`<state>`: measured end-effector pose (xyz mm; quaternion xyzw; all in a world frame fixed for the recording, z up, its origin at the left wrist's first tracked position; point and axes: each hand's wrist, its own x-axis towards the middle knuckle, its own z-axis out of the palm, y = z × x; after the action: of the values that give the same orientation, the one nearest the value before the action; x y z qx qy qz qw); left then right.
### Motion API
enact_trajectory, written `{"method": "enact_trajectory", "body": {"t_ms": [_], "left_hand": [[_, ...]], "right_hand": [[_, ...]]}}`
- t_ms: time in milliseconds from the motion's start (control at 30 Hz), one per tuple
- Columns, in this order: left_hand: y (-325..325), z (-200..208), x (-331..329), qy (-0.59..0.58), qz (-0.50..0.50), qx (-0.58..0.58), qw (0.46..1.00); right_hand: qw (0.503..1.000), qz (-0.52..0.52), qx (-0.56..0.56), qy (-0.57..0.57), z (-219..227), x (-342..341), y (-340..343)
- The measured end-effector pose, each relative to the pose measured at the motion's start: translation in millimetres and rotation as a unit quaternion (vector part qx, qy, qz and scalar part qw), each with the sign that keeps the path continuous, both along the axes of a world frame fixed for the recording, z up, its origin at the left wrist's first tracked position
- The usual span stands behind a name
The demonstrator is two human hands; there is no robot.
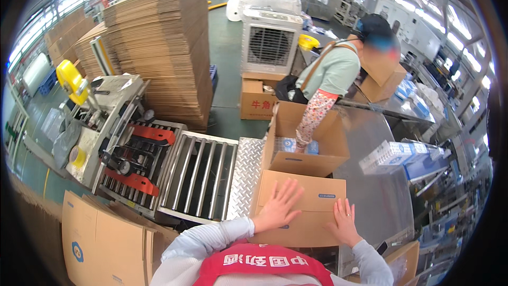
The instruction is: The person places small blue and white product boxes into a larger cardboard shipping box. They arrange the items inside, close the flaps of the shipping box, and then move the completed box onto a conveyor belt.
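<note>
A brown cardboard box (pixel 309 185) stands right in front of me with its top flaps folded down. My left hand (pixel 279 206) lies on the left part of its top, fingers spread, palm down. At the right edge of the same box rests my right hand (pixel 344 223), also with fingers stretched out and a ring on one of them. Neither hand grips anything. Just beyond is an open cardboard box (pixel 330 132) holding blue-and-white packs (pixel 288 144); a co-worker's arm (pixel 316 114) in a flowered sleeve reaches into it.
Left of the box, a metal plate (pixel 246 175) leads to a roller conveyor (pixel 198 175) and a taping machine (pixel 132 153). Flattened cartons (pixel 159 53) form a tall stack behind. Steel table (pixel 370 164) and white-blue packs (pixel 391 156) are at right. Folded cartons (pixel 106 238) lean at near left.
</note>
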<state>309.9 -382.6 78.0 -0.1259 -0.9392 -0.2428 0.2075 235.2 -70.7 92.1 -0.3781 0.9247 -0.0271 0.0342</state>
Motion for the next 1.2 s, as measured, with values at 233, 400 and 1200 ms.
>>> {"method": "enact_trajectory", "body": {"t_ms": [233, 400, 1200], "left_hand": [[-176.8, -48.2, 64.0, -0.1, 0.109, -0.061, 0.987], [-327.1, -128.2, 154.4, -0.241, 0.121, 0.562, 0.782], [-130.4, -74.2, 41.7, -0.355, 0.249, 0.331, 0.838]], "right_hand": [[0.869, -0.197, -0.438, -0.117, -111.9, -2.5, -45.3], [0.779, -0.254, -0.394, -0.416, -232.4, 13.1, -97.2], [0.979, 0.009, 0.134, 0.154, -68.0, -12.3, -20.2]]}}
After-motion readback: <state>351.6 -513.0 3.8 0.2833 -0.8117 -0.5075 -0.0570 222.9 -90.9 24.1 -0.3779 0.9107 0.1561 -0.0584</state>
